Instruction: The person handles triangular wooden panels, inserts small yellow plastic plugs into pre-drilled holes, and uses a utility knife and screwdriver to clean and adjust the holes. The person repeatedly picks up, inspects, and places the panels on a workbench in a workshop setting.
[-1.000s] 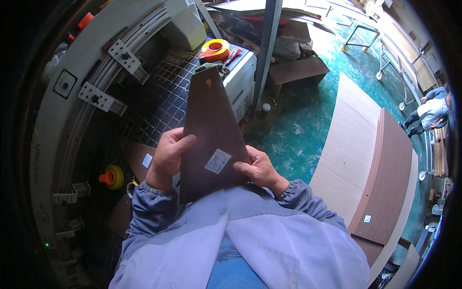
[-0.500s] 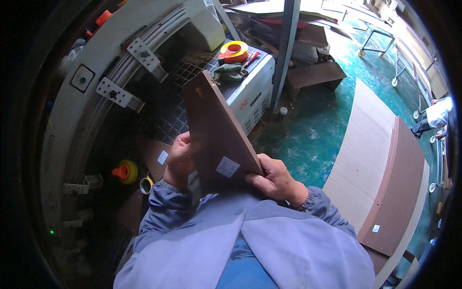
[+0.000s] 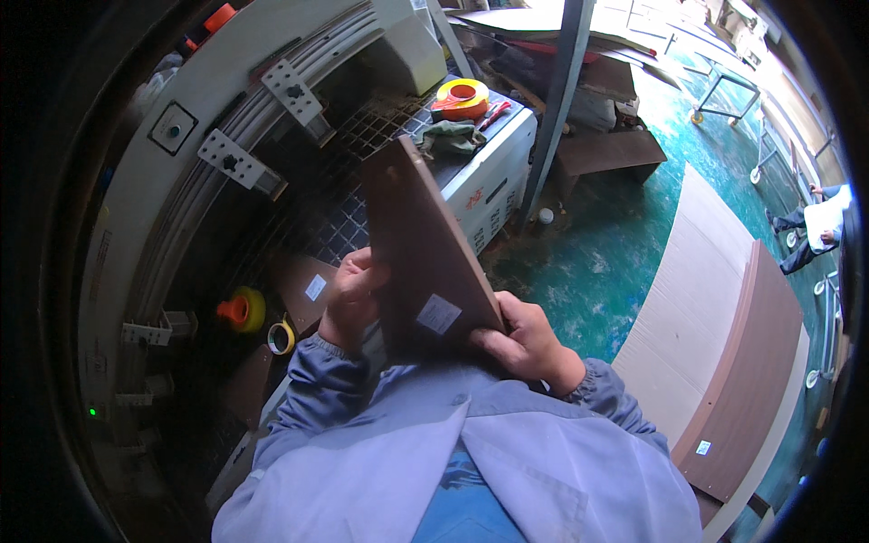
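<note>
A dark brown wooden panel (image 3: 421, 244) with a white label (image 3: 438, 314) on its face stands tilted up in front of my chest. My left hand (image 3: 351, 299) grips its left side, thumb against the face. On the opposite edge, low down, my right hand (image 3: 527, 342) is closed with the thumb over the face and the fingers partly hidden behind. The panel's far end reaches up toward a white box (image 3: 493, 185), on which lie a yellow and orange tape roll (image 3: 462, 98) and a crumpled green-grey glove (image 3: 450, 138).
A large machine (image 3: 172, 163) with metal clamps curves along the left. More tape rolls (image 3: 243, 310) and a labelled brown panel (image 3: 301, 288) lie near my left arm. At right, long brown panels (image 3: 747, 380) rest on cardboard (image 3: 679, 271). Behind stands a grey post (image 3: 554, 109); another person (image 3: 819, 222) is far right.
My view has shifted slightly, so the surroundings sit a little to the right and lower. Both hands keep their hold on the panel, which is turned a little more edge-on.
</note>
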Available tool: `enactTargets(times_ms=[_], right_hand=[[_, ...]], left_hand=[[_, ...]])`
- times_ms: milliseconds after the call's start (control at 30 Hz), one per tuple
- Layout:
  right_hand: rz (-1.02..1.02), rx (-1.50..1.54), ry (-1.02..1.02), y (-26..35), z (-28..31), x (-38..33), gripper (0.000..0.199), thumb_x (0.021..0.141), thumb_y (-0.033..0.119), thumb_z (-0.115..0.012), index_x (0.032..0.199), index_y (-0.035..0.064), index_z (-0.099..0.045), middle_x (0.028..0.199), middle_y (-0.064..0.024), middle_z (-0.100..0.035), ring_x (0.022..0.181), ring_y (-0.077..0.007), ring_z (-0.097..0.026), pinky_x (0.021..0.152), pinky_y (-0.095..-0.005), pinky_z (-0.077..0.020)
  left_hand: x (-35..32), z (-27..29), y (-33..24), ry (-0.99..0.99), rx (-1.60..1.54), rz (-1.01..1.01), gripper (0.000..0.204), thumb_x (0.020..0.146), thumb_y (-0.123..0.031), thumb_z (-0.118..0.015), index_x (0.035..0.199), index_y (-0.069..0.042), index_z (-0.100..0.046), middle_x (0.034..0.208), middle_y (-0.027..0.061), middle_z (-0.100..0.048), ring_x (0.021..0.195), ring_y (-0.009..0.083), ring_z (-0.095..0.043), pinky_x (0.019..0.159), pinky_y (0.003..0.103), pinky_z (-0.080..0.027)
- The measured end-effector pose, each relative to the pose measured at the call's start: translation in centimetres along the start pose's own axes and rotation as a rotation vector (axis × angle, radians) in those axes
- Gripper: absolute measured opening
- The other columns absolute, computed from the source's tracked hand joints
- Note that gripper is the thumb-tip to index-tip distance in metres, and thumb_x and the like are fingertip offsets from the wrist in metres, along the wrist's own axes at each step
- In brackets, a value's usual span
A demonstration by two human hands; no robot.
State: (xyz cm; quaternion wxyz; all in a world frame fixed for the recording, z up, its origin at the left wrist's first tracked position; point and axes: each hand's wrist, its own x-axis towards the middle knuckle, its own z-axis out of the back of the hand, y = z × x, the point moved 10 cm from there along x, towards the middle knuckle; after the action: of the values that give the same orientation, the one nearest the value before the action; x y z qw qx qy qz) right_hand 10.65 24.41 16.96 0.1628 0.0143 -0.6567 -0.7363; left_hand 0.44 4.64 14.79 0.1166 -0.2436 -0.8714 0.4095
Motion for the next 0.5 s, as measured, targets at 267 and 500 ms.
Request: enactTargets(times_ms=[267,500], right_hand=[[-0.149,-0.361,-0.053,-7.0,-0.8,1.6,0.082,0.092,0.031,-0.079,0.152,-0.0063,-0.038,0.132,-0.031,-0.06,0.118,-0.0369,-0.066,0.098,-0.0431,-0.054],[-0.269,-0.573,-0.038,-11.3,-3.0,4.4,0.111,0.081,0.055,-0.084,0.152,-0.0136,-0.033,0.134,-0.0306,-0.056,0.12,-0.0434,-0.061,0.102,-0.045,-0.0515]], left_hand=[[-1.8,4.8,4.3,-0.387,-0.002,0.217,0.03,0.106,-0.016,-0.062,0.119,0.01,-0.066,0.112,0.0184,-0.073,0.099,0.0261,-0.073,0.088,0.038,-0.062],[-3.1,9.6,8.2,-0.574,-0.073,0.213,0.036,0.106,-0.025,-0.064,0.12,0.008,-0.065,0.112,0.0178,-0.074,0.1,0.0248,-0.074,0.088,0.041,-0.063]])
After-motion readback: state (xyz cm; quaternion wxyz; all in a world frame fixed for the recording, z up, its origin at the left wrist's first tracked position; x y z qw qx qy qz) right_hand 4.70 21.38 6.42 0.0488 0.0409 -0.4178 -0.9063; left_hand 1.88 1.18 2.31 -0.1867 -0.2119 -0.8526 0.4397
